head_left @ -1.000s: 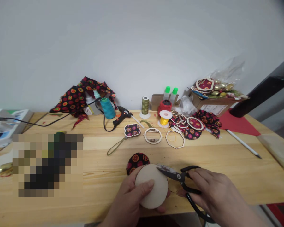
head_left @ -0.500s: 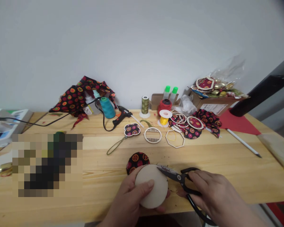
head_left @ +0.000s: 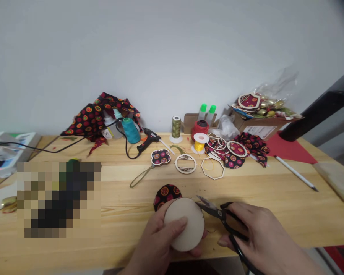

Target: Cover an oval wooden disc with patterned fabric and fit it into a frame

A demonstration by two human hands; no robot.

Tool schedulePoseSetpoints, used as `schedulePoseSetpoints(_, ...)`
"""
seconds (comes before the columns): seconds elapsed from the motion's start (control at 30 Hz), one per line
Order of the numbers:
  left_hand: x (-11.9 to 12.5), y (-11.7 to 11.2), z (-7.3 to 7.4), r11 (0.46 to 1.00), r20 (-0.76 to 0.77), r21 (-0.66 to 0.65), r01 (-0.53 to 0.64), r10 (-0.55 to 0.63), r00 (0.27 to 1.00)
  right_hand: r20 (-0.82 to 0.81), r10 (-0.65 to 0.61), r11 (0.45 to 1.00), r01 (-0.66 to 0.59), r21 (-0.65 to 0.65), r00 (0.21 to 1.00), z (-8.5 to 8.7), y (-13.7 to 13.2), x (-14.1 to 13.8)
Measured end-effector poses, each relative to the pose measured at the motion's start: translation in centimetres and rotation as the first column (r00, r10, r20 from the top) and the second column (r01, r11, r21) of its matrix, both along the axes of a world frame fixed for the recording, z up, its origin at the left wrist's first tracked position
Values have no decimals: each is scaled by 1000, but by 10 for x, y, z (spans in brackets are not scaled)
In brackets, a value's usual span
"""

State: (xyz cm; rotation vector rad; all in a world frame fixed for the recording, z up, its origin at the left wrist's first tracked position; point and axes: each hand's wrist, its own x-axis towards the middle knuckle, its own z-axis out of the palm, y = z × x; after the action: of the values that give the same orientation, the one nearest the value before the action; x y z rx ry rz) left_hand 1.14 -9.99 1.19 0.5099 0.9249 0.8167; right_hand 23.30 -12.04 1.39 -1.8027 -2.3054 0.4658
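Note:
My left hand (head_left: pixel 160 240) grips a pale round wooden disc (head_left: pixel 184 223) just above the near edge of the wooden table (head_left: pixel 275 206), thumb pressed on its face. Dark patterned fabric (head_left: pixel 165 193) sticks out behind the disc. My right hand (head_left: pixel 258 233) is closed round the black handles of a pair of scissors (head_left: pixel 218 212). The blades are slightly parted and their tips lie at the disc's upper right rim.
Further back lie a fabric-covered quatrefoil piece (head_left: pixel 160 157), a round wooden lattice frame (head_left: pixel 185 163), an octagonal frame (head_left: pixel 212 168), thread spools (head_left: pixel 176 127), a glue gun (head_left: pixel 149 138), fabric scraps (head_left: pixel 97 114), a cardboard box (head_left: pixel 260 122) and a pencil (head_left: pixel 296 173). A blurred patch covers the left.
The scissors and my right hand have drawn slightly to the right, so the blade tips now sit at the disc's rim instead of over it. The left hand holds the disc as before.

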Motion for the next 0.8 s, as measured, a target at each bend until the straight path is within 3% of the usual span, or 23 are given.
schedulePoseSetpoints(0.37,-1,0,-3,995,31,31,97,-98,995,27,152,930,-153,335,988,2,-1,-3)
schedulePoseSetpoints(0.8,-1,-2,-4,997,43,6,79,-79,996,85,190,901,-208,380,978,1,0,-4)
